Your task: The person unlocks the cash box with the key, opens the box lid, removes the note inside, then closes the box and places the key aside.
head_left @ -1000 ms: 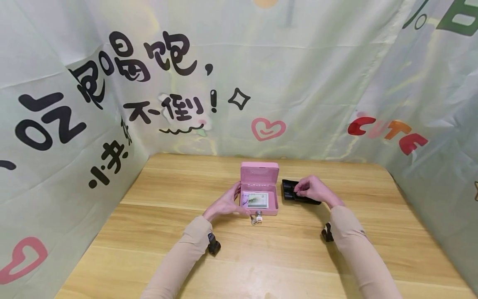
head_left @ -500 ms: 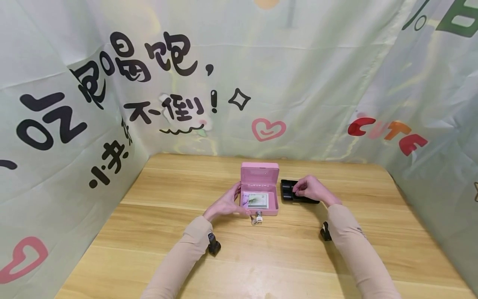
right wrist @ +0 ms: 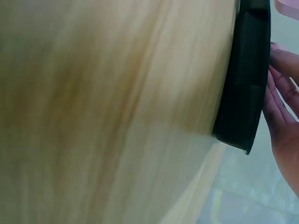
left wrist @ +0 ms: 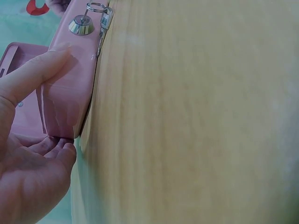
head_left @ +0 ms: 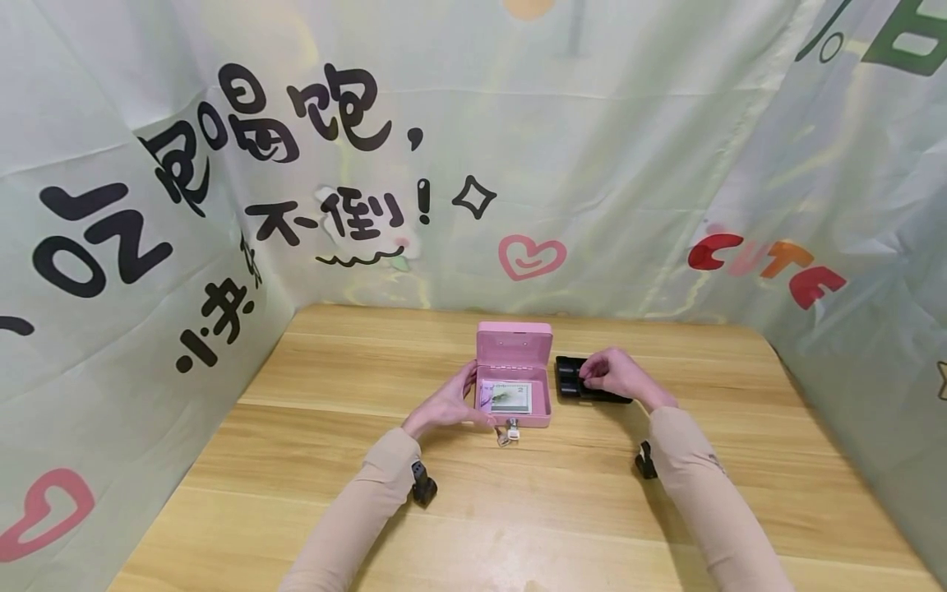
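A small pink metal cash box [head_left: 541, 402] stands on the table with its lid raised. Banknotes [head_left: 510, 397] lie flat inside it. My left hand [head_left: 444, 404] grips the box's left side, thumb on the front face and fingers at the side, as the left wrist view shows. A ring of keys [left wrist: 104, 21] hangs from the lock [left wrist: 81, 26] on the front. To the right of the box lies a black tray [head_left: 568, 383] with compartments. My right hand [head_left: 620, 376] is over this tray, fingertips bunched down at a compartment; I cannot tell whether they pinch anything.
The wooden table [head_left: 518, 518] reaches back to a printed fabric curtain [head_left: 614, 181] that surrounds it on the back and sides. A narrow gap separates the tray from the pink box. Small black cameras [head_left: 424, 483] are strapped at both wrists.
The black tray and my right hand have shifted slightly left, and the tray has turned a little. My left hand and the cash box have stayed in place.
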Tool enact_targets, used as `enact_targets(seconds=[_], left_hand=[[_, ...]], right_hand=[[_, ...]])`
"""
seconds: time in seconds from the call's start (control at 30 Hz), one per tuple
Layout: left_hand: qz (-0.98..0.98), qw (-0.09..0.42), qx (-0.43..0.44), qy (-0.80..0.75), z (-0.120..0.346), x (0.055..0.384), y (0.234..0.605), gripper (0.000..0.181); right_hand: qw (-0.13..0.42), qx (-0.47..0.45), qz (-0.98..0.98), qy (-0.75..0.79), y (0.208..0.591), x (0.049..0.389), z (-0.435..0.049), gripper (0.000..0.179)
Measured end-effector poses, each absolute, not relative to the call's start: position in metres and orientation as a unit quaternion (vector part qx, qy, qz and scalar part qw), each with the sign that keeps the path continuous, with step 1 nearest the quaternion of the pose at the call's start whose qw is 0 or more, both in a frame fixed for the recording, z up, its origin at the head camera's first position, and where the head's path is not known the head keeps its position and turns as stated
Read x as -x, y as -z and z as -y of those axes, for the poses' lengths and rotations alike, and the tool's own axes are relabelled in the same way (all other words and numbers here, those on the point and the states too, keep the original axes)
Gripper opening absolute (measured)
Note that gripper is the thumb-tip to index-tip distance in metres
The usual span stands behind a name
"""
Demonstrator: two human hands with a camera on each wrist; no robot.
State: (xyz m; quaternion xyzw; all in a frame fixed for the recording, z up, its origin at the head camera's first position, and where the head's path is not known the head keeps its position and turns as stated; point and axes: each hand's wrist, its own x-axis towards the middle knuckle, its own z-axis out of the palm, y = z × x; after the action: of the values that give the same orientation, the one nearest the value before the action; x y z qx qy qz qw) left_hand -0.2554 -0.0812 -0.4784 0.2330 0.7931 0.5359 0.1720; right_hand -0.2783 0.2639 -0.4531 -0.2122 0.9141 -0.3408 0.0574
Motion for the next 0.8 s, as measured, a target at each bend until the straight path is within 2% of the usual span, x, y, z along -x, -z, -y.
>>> enact_targets(seconds=[0.37,0.8], left_hand=[[-0.792,0.171,-0.234,-0.538,0.082,0.256,0.479,0.119],[-0.796,0.171,-0.225,-0.535,0.081,0.256,0.481,0.12]], right_hand=[[0.003,0.221,-0.893,0.391,0.455,0.266,-0.253,0.013],[-0.002,0.236,-0.874,0.425,0.447,0.254,-0.221,0.022]])
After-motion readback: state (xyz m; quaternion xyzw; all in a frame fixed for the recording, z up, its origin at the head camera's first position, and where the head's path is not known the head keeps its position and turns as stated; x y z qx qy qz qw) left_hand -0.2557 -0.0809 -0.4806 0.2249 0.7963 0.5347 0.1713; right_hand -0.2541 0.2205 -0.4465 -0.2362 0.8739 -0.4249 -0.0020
